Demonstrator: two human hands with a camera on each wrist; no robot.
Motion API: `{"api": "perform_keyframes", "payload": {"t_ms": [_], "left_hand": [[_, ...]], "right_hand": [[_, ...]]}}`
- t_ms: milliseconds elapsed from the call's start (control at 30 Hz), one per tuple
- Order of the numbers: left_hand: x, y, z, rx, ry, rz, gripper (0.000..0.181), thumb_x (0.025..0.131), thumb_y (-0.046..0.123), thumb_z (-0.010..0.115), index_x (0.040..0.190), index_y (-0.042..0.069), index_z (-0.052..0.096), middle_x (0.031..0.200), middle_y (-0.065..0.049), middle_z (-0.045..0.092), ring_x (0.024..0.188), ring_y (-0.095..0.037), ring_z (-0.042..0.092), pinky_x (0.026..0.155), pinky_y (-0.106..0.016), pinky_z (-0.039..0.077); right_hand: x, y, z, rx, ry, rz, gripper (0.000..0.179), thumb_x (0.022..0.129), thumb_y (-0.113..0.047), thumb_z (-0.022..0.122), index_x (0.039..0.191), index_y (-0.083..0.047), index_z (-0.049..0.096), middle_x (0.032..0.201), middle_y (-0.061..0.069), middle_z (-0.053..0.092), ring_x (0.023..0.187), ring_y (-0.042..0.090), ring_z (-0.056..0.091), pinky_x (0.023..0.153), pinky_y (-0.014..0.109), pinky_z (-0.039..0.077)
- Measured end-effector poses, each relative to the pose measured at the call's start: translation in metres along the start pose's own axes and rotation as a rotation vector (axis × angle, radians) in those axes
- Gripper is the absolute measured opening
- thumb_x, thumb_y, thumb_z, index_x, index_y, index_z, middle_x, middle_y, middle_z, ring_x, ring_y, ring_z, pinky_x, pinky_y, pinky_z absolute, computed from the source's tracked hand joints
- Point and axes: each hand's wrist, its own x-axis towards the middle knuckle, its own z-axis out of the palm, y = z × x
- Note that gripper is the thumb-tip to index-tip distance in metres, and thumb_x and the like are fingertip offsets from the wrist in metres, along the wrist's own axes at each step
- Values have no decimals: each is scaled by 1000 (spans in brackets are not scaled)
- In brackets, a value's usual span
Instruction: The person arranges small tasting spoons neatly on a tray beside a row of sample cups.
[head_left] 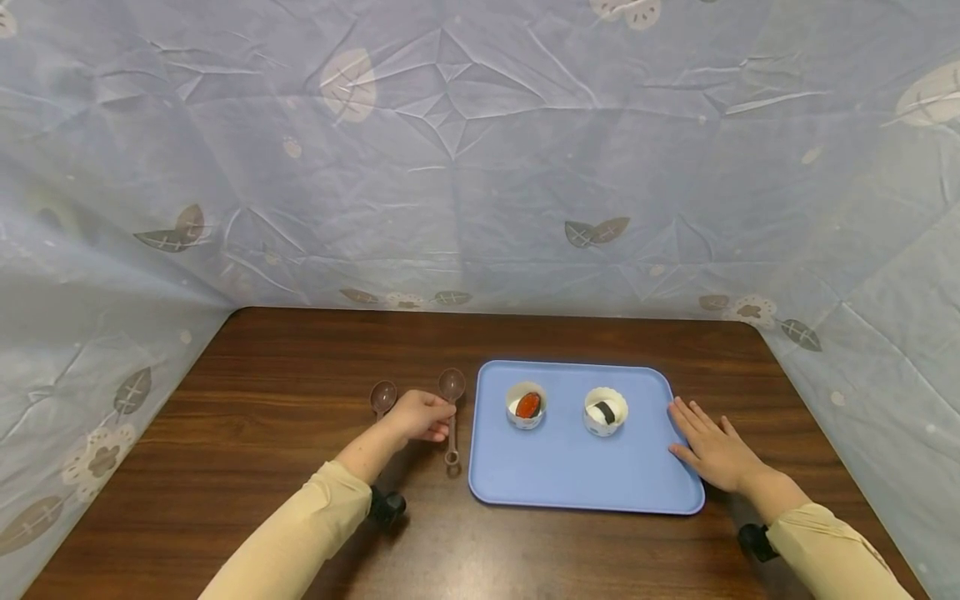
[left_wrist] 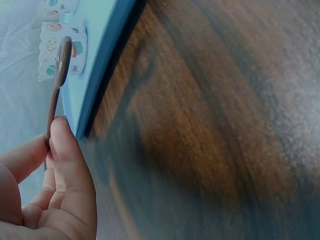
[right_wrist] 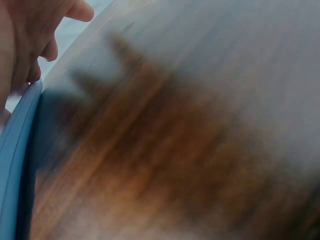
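My left hand pinches the slim handle of a brown spoon between thumb and fingers. The spoon's round bowl points away from me, and a small ring ends its handle. In the left wrist view, the spoon is raised above the table, its shadow on the wood. A second brown spoon lies just left of that hand, its handle mostly hidden. My right hand rests with straight fingers along the right rim of a blue tray; the right wrist view shows these fingers over the tray's edge.
On the tray stand two white scalloped cups. The left cup holds an orange-red sushi-like piece; the right cup holds a white piece with a black band. A patterned curtain surrounds the dark wooden table.
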Motion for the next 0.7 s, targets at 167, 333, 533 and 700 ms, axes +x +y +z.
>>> {"api": "perform_keyframes", "payload": {"t_ms": [167,333,533,700], "left_hand": [[-2,5,0,-10,-13,3,23,92,8,53,102,-12,58,67,2,55,57,-5,56,55,-16,54],[-2,10,1,-32,-19,-6,24,92,9,54,103,-12,57,66,1,54,56,-4,56,54,-15,54],[-3,14,3,-33,-33,-1,25,92,10,54,104,-12,57,67,1,55,57,-5,56,54,-15,54],[-3,17,7,-41,-32,4,26,92,10,54,104,-12,58,68,1,56,58,-5,56,55,-16,55]], "right_hand": [[0,2,0,8,-5,-1,67,96,-41,43,145,0,24,152,23,21,138,46,20,105,74,13],[2,3,1,2,-7,3,67,96,-42,43,145,0,24,151,23,21,138,45,20,105,74,12],[2,1,0,-6,-4,4,66,96,-40,45,144,0,25,151,24,22,137,46,21,105,74,13],[1,-1,-1,-7,0,-3,65,96,-38,46,144,2,26,150,25,23,137,46,21,104,74,14]]}}
